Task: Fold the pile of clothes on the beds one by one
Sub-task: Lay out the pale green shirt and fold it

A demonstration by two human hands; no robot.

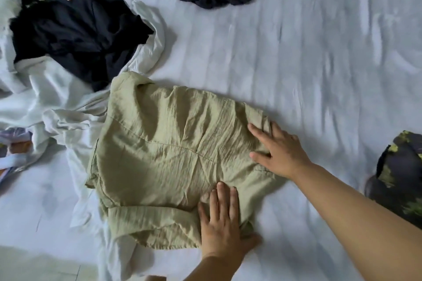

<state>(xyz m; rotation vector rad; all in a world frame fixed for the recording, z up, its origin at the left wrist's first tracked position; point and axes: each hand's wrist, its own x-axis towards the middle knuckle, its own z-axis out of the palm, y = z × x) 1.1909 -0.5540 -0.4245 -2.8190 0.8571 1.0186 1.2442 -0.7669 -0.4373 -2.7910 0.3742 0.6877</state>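
While both hands press flat, fingers straight, on the green garment (164,155) mid-bed (296,64), the left hand (223,223) pins its near hem and the right hand (277,150) its right edge, apparently holding the fold smooth, unfolded pile (68,36) beyond its left.

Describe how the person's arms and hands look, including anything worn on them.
Both arms are bare as far as the view shows: no sleeves, gloves, watch or bracelets. The left hand shows only a short stretch of forearm before the frame's lower edge. The right hand leads into a long bare forearm running to the right edge. No rings show on the fingers; the nails look short and unpainted, though the picture is slightly blurred.
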